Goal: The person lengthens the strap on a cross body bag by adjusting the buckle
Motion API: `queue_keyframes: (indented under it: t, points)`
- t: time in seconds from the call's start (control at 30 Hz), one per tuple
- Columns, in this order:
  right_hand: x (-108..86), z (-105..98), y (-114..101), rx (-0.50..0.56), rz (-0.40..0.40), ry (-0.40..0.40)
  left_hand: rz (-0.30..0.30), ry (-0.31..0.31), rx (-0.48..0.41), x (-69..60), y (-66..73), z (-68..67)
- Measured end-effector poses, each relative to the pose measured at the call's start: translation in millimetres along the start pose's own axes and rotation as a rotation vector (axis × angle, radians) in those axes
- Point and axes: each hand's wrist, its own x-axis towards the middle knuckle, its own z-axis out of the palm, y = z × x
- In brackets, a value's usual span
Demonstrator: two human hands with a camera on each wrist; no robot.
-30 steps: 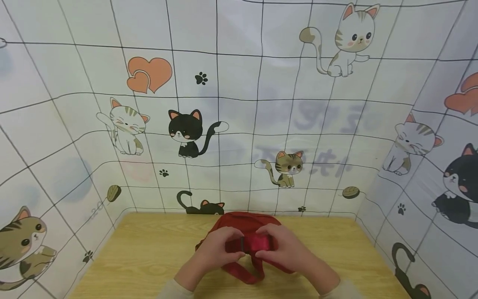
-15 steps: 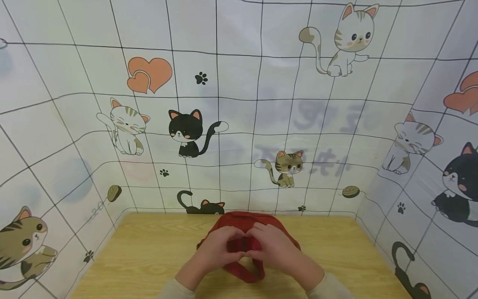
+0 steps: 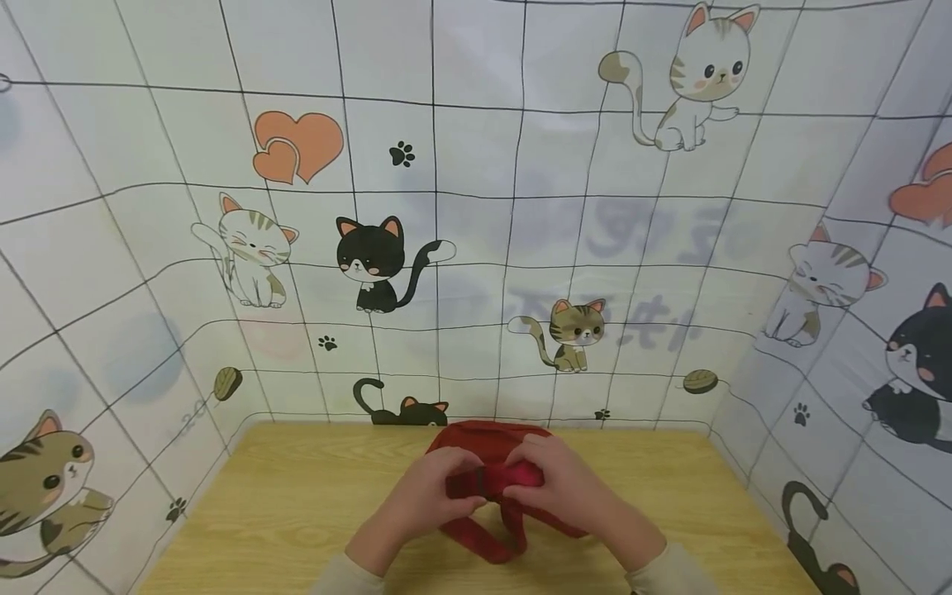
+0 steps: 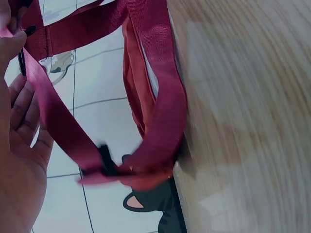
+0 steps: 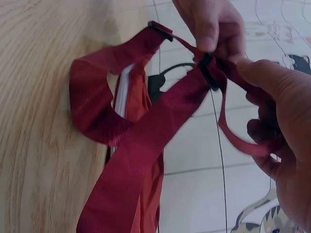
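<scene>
A red bag [image 3: 483, 440] lies on the table behind both hands, partly hidden by them. Its dark red webbing strap [image 5: 141, 141] is raised, passing through a black strap slider [image 5: 209, 73]. My left hand [image 3: 435, 492] pinches the strap near this slider, thumb against fingers. On the other side, my right hand [image 3: 561, 483] grips a section of the same strap with curled fingers, and a narrow loop of webbing [image 5: 235, 138] hangs between slider and hand. A second black slider [image 5: 160, 30] sits farther along the webbing. In the head view, a lower strap loop [image 3: 483, 541] hangs below the hands.
The wooden table [image 3: 312, 496] extends to both sides of the bag. A white gridded sheet with printed cats [image 3: 468, 231] encloses the back and sides. The bag lies close to the back sheet.
Half a second ago my right hand came left until the fingertips of both hands met. Now it has moved back right, exposing the strap between them. My left hand has stayed almost in place.
</scene>
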Motion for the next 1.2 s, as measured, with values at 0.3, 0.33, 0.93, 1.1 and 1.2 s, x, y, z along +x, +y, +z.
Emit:
queue_keyframes:
  t: [0.3, 0.33, 0.93, 1.1, 1.2]
  points:
    - [-16.3, -10.5, 23.6, 0.153, -0.010, 0.089, -0.032, 0.000, -0.018, -3.7, -9.3, -2.0]
    - [-17.2, -9.8, 24.5, 0.146, -0.017, 0.092, -0.031, -0.002, -0.019, -3.5, -9.6, -1.8]
    - [-59.6, -8.6, 44.0, 0.163, 0.182, -0.002, -0.011, 0.019, 0.009, -1.8, -9.0, -2.2]
    - [-76.7, -0.6, 57.7, 0.063, 0.202, -0.025, -0.036, 0.008, 0.007, -3.0, -8.0, -3.5]
    - [-84.2, 5.4, 64.4, 0.027, 0.137, -0.002, -0.052, 0.001, 0.005, -3.5, -7.8, -3.3]
